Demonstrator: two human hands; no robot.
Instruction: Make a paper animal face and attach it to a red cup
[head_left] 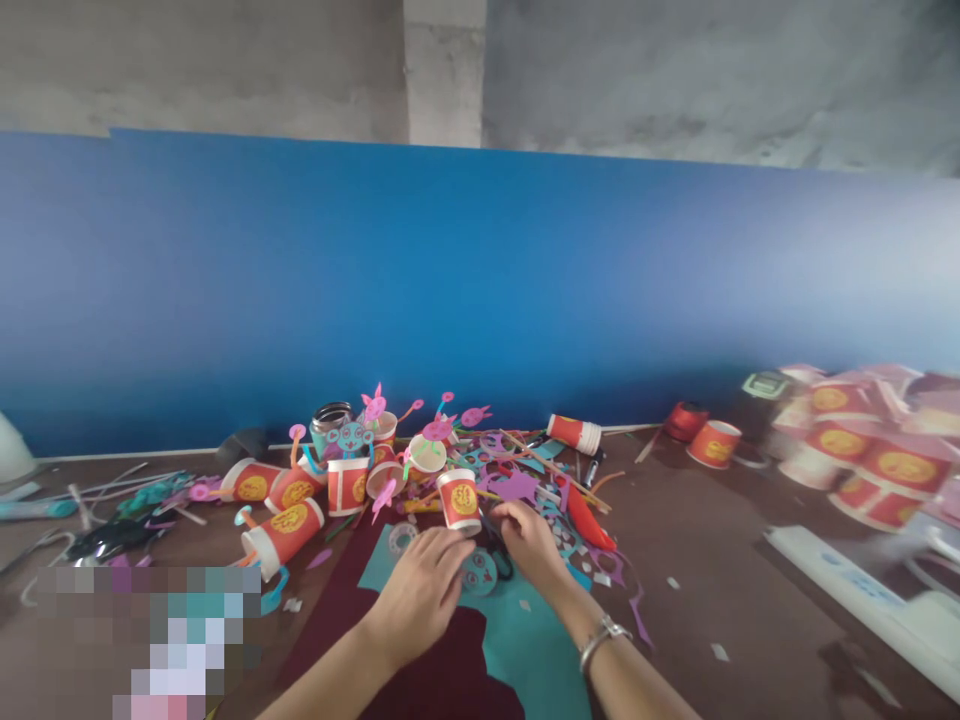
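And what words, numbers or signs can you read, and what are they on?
None can be read.
Front middle cup: yellow round mark, details too small.
Nearest tipped cup at left: yellow mark, too small.
Cup pile at right: yellow marks, too blurred.
White strip at right: bluish patch, too blurred.

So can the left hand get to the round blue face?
Probably yes. The left hand is right beside the round blue face, with nothing visible between them. The red-and-white cup nearby is farther back, so it shouldn't block the way.
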